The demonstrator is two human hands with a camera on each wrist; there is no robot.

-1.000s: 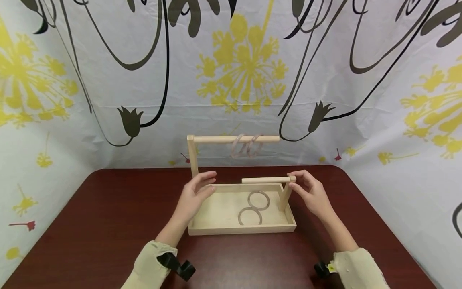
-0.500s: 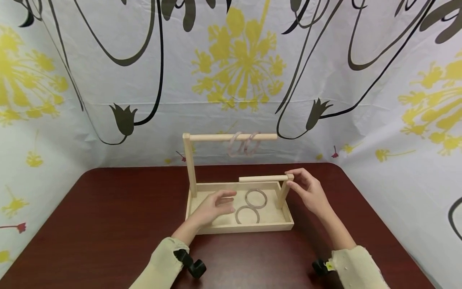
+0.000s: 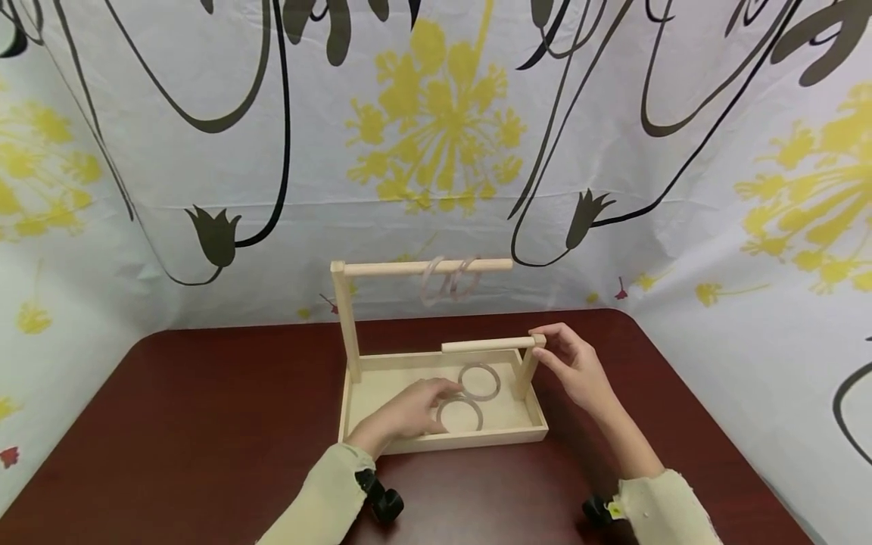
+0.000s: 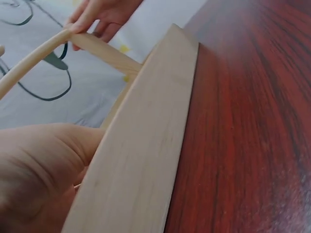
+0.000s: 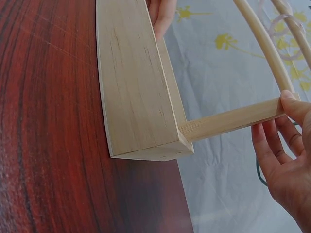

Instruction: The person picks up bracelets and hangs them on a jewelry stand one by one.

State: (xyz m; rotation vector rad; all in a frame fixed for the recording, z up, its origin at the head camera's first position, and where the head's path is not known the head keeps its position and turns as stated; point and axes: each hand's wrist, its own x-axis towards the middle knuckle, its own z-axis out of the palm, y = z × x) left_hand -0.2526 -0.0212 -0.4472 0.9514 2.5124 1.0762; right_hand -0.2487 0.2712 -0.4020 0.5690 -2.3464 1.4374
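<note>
A pale wooden tray stand sits on the table, with a tall post on its left and a short post on its right, each bearing a horizontal bar. Two translucent bangles lie flat in the tray, a near bangle and a far bangle. My left hand reaches over the front wall, thumb and fingers spread by the near bangle's left side; contact cannot be made out. With thumb and fingers, my right hand pinches the top of the short post.
Two more bangles hang on the upper bar at the back. Dark red-brown table surface surrounds the stand. A patterned cloth rises behind the table and along both sides.
My left hand has moved from beside the tall post rightward and down into the tray, up to the near bangle. My right hand keeps its grip on the short post; the view has shifted slightly.
</note>
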